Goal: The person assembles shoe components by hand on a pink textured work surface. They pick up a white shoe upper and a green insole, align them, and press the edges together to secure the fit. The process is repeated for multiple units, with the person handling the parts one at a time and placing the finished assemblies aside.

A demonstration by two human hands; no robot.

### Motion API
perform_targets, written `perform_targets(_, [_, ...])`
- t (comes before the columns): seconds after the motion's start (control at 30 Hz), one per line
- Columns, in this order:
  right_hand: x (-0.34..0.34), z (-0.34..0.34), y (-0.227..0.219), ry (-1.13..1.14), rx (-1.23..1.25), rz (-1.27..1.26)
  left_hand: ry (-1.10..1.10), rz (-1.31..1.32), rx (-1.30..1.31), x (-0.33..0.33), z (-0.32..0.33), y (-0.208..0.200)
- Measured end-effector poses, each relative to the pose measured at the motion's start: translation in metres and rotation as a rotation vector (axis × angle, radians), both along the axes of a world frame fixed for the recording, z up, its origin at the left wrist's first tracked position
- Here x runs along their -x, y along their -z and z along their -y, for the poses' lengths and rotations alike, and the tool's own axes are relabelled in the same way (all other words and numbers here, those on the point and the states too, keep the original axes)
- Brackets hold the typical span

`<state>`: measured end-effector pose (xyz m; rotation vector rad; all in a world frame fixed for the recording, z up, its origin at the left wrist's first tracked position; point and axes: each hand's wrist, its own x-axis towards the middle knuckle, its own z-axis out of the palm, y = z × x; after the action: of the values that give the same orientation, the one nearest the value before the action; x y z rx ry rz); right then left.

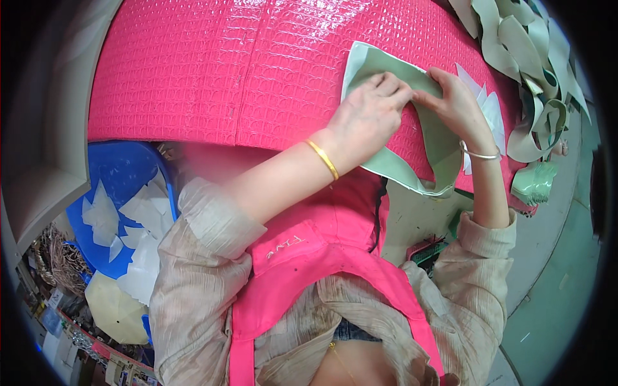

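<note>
A pale green, curved piece of flexible sheet material (444, 151) with a white edge lies over the pink quilted surface, its near end reaching past the front edge. My left hand (370, 112), with a gold bracelet at its wrist, is closed at the inner edge of the piece, fingers curled together. Beside it, my right hand (458, 106) grips the upper right part between thumb and fingers, a silver bangle on that wrist. The two hands nearly touch. What lies under the left fingertips is hidden.
White pointed scraps (492, 119) lie right of my right hand. Long pale green strips (521, 45) hang in a heap at the far right, above a stack of green pieces (534, 182). A blue tub (84, 222) with white scraps stands at left, near a yellowish stool (116, 309).
</note>
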<state>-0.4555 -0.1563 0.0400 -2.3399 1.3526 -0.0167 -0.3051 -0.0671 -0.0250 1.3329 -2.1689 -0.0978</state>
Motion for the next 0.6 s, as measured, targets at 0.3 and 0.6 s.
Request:
perform_targets(0.3, [0.018, -0.003, 0.011, 0.023, -0.010, 0.111, 0.069, 0.020, -0.037, 0.001, 0.007, -0.002])
perform_targets(0.6, [0.024, -0.012, 0.014, 0.046, -0.002, 0.140, 0.149, 0.006, -0.039, 0.002, 0.013, 0.001])
